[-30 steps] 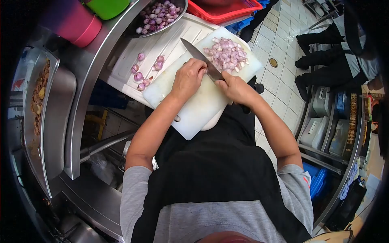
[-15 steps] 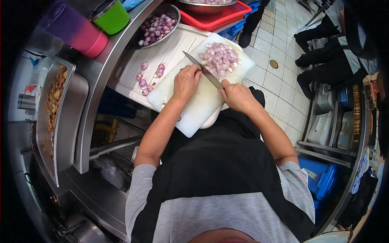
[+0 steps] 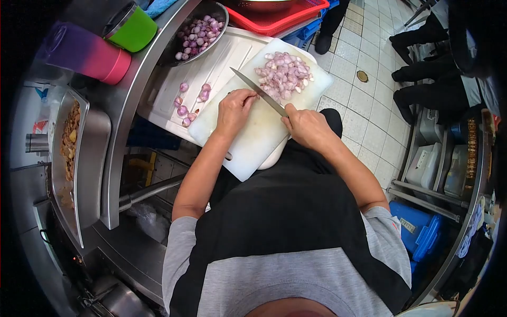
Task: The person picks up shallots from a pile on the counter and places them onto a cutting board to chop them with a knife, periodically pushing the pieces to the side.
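My right hand (image 3: 307, 126) grips the handle of a long kitchen knife (image 3: 259, 91), its blade slanting to the upper left over a white cutting board (image 3: 252, 150). Close to the blade's near side, my left hand (image 3: 233, 111) has its fingertips pinched together; whatever lies in them is hidden. A heap of cut, peeled shallots (image 3: 284, 75) lies beyond the blade on the board. Left of the board, several unpeeled shallots (image 3: 182, 110) rest on a cream plastic surface (image 3: 158, 103). Part of a small handle (image 3: 228, 156) shows beside my left forearm.
A metal bowl of whole shallots (image 3: 199, 36) stands at the far left corner, beside a red basket (image 3: 274, 25). A steel counter (image 3: 124, 105) on the left bears a purple-pink tumbler (image 3: 87, 53) and a green cup (image 3: 132, 29). Other people's dark-clad legs (image 3: 422, 79) are at right.
My left hand has drawn slightly left and towards me, still pinched. The knife has shifted a little left in my right hand. The whole view has tilted slightly.
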Available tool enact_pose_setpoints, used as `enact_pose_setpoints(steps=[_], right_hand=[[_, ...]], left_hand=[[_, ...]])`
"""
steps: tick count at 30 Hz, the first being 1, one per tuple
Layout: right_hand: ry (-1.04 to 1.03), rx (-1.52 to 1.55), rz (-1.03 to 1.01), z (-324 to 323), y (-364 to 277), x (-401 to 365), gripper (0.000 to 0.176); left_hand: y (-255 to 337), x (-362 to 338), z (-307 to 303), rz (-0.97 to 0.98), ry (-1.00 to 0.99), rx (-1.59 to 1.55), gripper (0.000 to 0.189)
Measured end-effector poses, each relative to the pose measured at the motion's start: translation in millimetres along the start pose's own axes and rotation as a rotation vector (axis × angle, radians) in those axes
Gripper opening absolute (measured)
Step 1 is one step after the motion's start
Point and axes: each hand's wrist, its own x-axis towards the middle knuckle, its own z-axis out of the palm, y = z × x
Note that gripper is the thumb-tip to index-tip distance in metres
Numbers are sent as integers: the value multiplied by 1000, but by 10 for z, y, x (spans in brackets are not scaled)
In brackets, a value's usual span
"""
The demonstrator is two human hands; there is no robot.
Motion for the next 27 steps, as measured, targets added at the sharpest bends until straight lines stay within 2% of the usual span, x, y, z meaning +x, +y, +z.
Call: enact_pose_setpoints(steps=[2, 8, 14, 18, 27], right_hand=[[53, -22, -29, -32, 17, -82, 28], [-29, -3, -20, -171, 12, -204, 26], [53, 40, -60, 139, 67, 88, 26], [45, 49, -86, 44, 60, 233, 27], [-79, 53, -33, -250, 24, -121, 26]], left_hand=[[-14, 8, 4, 6, 1, -1, 10], [-37, 0, 18, 0, 5, -18, 9], [-37, 12, 29, -5, 15, -33, 9], [-28, 14, 31, -16, 22, -30, 8], [-31, 21, 38, 1, 32, -52, 8]])
